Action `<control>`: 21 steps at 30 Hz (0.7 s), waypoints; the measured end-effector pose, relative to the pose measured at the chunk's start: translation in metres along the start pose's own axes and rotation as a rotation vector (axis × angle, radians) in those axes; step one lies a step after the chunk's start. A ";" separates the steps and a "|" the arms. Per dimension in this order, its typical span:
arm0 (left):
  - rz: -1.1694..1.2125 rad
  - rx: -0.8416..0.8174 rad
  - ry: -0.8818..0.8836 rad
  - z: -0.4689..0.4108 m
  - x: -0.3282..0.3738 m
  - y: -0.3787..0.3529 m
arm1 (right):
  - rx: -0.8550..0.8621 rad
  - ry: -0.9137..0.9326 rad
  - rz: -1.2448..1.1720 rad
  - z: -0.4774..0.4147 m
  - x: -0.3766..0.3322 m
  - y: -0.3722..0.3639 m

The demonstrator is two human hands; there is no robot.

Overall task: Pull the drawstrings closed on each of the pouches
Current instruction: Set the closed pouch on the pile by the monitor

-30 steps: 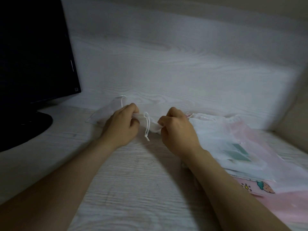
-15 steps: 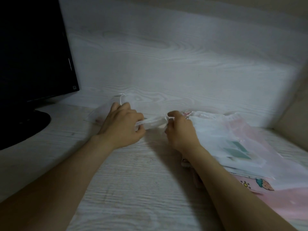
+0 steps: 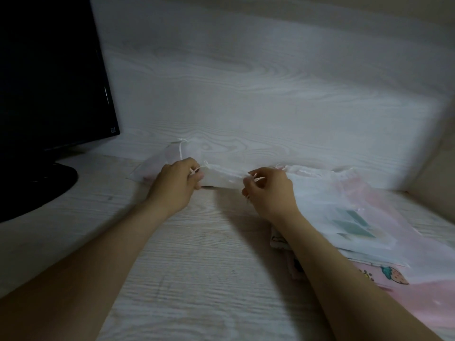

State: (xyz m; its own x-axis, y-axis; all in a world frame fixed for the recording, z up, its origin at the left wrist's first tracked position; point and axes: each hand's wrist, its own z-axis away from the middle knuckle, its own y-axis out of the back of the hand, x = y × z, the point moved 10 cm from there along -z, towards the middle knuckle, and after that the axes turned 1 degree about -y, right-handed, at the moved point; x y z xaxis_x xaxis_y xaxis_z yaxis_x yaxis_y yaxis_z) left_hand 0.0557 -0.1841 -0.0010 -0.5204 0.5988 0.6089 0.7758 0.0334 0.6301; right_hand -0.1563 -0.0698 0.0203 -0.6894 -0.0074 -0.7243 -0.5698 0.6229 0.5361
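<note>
While the left hand (image 3: 174, 185) and right hand (image 3: 269, 193) each pinch a cord end of the white pouch (image 3: 221, 179) lying on the desk (image 3: 197, 267) between them, its mouth looks not yet cinched. The pile of pouches (image 3: 344, 207) on the right seemingly awaits closing.

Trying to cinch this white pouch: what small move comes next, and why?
Probably draw the left hand and right hand apart: each pinches a drawstring, and the white pouch stretched between them looks flat, its mouth not yet gathered.
</note>
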 end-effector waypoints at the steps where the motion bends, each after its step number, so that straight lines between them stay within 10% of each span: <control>1: 0.027 0.000 0.007 0.000 0.001 0.000 | 0.002 -0.011 -0.027 0.000 0.001 0.000; 12: 0.020 0.049 0.263 0.002 -0.004 0.020 | -0.027 -0.226 -0.618 0.002 0.005 0.002; 21: 0.031 0.258 0.314 0.000 -0.026 0.036 | 0.160 -0.319 -0.639 0.001 0.024 0.016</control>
State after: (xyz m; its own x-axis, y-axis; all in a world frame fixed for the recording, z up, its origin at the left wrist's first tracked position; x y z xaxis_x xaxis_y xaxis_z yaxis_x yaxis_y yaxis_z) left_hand 0.0967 -0.1985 0.0063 -0.5484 0.3305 0.7681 0.8359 0.2428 0.4923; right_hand -0.1817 -0.0589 0.0113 -0.0666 -0.1941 -0.9787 -0.7280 0.6802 -0.0853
